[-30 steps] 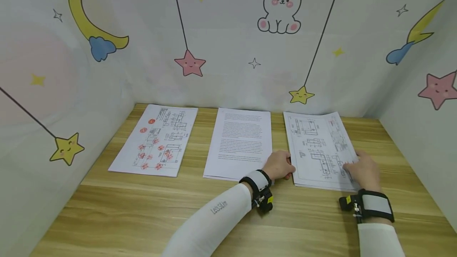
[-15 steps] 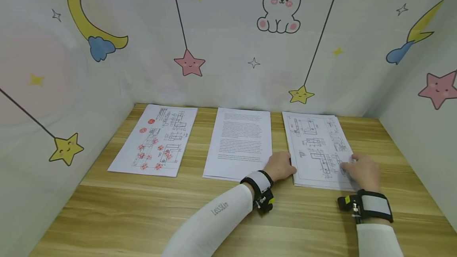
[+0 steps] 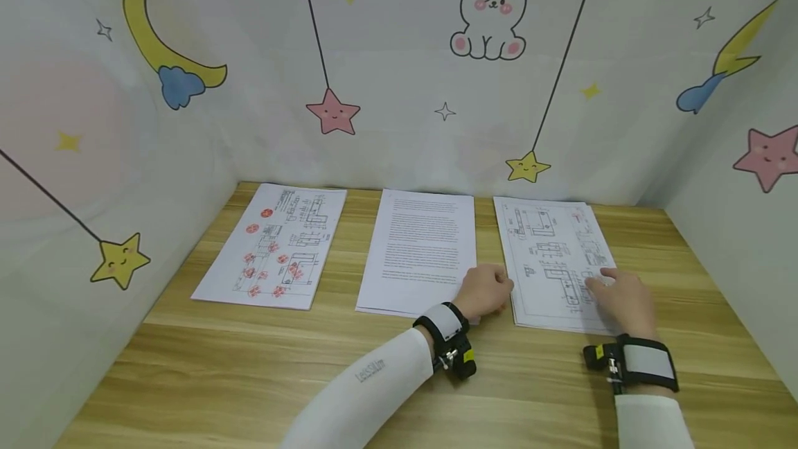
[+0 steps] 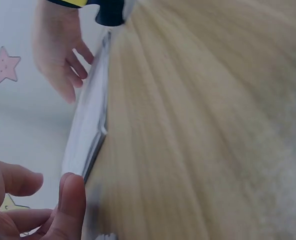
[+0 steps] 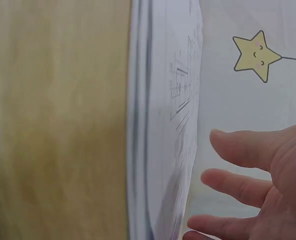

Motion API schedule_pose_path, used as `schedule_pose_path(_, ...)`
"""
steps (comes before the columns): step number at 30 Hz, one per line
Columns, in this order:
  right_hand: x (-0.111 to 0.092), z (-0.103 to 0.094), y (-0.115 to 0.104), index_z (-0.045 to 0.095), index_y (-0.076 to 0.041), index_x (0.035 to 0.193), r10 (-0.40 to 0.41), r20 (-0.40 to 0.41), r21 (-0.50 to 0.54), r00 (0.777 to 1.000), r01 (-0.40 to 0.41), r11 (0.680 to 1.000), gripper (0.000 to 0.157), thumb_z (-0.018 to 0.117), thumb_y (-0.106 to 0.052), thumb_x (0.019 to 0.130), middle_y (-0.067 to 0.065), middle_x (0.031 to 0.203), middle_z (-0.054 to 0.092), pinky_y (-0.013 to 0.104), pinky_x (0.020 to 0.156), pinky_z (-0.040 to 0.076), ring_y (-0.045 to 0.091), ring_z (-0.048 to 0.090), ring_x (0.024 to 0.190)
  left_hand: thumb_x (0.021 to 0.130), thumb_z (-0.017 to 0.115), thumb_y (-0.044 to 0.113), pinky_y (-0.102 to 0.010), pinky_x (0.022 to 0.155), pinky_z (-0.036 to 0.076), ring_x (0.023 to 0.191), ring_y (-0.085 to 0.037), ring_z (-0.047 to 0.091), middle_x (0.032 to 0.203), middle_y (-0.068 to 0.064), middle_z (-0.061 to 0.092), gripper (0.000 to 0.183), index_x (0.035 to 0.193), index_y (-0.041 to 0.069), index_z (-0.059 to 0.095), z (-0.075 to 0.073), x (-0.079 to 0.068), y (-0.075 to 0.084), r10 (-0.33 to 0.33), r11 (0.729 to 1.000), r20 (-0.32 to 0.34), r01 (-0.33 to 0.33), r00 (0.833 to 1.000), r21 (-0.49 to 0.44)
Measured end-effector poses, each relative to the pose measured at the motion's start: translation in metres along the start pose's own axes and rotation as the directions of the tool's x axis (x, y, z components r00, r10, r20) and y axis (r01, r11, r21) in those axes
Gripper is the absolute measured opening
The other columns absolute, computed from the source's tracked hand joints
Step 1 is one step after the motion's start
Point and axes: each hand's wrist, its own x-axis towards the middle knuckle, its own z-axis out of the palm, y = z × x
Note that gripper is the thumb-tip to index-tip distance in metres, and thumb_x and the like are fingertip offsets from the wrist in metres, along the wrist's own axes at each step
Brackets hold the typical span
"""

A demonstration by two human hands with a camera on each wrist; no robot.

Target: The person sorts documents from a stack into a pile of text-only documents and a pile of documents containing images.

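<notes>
A stack of paper printed with technical drawings [image 3: 548, 255] lies at the right of the table. My left hand [image 3: 483, 291] is by its left edge, the fingers loosely bent, touching or nearly touching the sheets. In the left wrist view, a gap shows between my thumb and fingertips, and nothing is held there. Over the stack's right edge is my right hand [image 3: 626, 302], thumb toward the drawings. In the right wrist view the fingers [image 5: 238, 187] are spread and extended beside the stack, holding nothing. Several layers show at the stack's edge [image 5: 140, 120].
A stack of text pages [image 3: 424, 248] lies in the middle, left of my left hand. Farther left is another stack of drawings with red stamps [image 3: 274, 248]. The wooden table [image 3: 249, 373] meets white printed curtains [image 3: 399, 144] behind and at both sides.
The drawing stack's right side has become neater, its upper right corner pulled inward. My right hand has moved slightly left and its grip has loosened. The left hand has eased slightly left.
</notes>
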Motion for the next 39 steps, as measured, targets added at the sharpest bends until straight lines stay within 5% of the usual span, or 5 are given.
schedule_pose_path(5,0.000,0.003,-0.011,0.044,0.008,0.143,-0.057,-0.020,-0.013,0.998,0.057,0.998,0.059,0.049,-0.032,0.100,0.041,0.145,0.039,0.067,0.100,0.039,0.058,0.041,0.129,0.097,0.054,0.017,-0.018,0.050,0.047,0.057,-0.019,0.069,0.083,-0.010,0.075,0.042,0.136,0.002,0.059,-0.016,-0.005,-0.001,-0.014,0.995,-0.010,0.012,1.000,-0.097)
schedule_pose_path(15,-0.003,0.022,-0.045,0.055,0.004,0.136,-0.187,-0.115,0.024,0.976,0.191,0.981,0.048,0.051,-0.028,0.100,0.034,0.134,0.055,0.057,0.088,0.049,0.050,0.057,0.120,0.098,0.054,0.018,-0.018,0.050,0.045,0.051,-0.009,0.060,0.071,-0.007,0.069,0.037,0.130,0.003,0.064,-0.048,-0.016,-0.019,0.001,0.997,-0.064,-0.007,0.998,-0.080)
schedule_pose_path(23,-0.013,0.037,-0.076,0.063,0.001,0.128,-0.324,-0.177,0.059,0.929,0.339,0.939,0.038,0.053,-0.023,0.100,0.026,0.117,0.069,0.046,0.080,0.053,0.040,0.068,0.103,0.097,0.054,0.017,-0.017,0.051,0.037,0.058,-0.005,0.053,0.100,-0.010,0.072,0.033,0.123,0.003,0.069,-0.077,-0.026,-0.032,0.101,0.992,-0.149,-0.088,0.984,0.089)
schedule_pose_path(33,-0.020,0.057,-0.107,0.066,-0.003,0.125,-0.391,-0.207,0.079,0.897,0.414,0.907,0.035,0.053,-0.023,0.100,0.023,0.117,0.071,0.046,0.081,0.054,0.037,0.070,0.102,0.097,0.056,0.022,-0.021,0.054,0.035,0.063,-0.010,0.048,0.104,-0.008,0.073,0.030,0.119,0.010,0.072,-0.114,-0.033,-0.048,0.090,0.971,-0.257,-0.027,0.962,0.239)
schedule_pose_path(39,-0.023,0.068,-0.119,0.066,-0.005,0.127,-0.425,-0.195,0.075,0.884,0.445,0.892,0.035,0.053,-0.023,0.099,0.022,0.125,0.067,0.030,0.064,0.045,0.028,0.064,0.075,0.097,0.055,0.022,-0.022,0.056,0.035,0.065,-0.014,0.050,0.105,-0.010,0.072,0.031,0.120,0.009,0.071,-0.134,-0.040,-0.058,0.079,0.974,-0.288,-0.014,0.954,0.224)
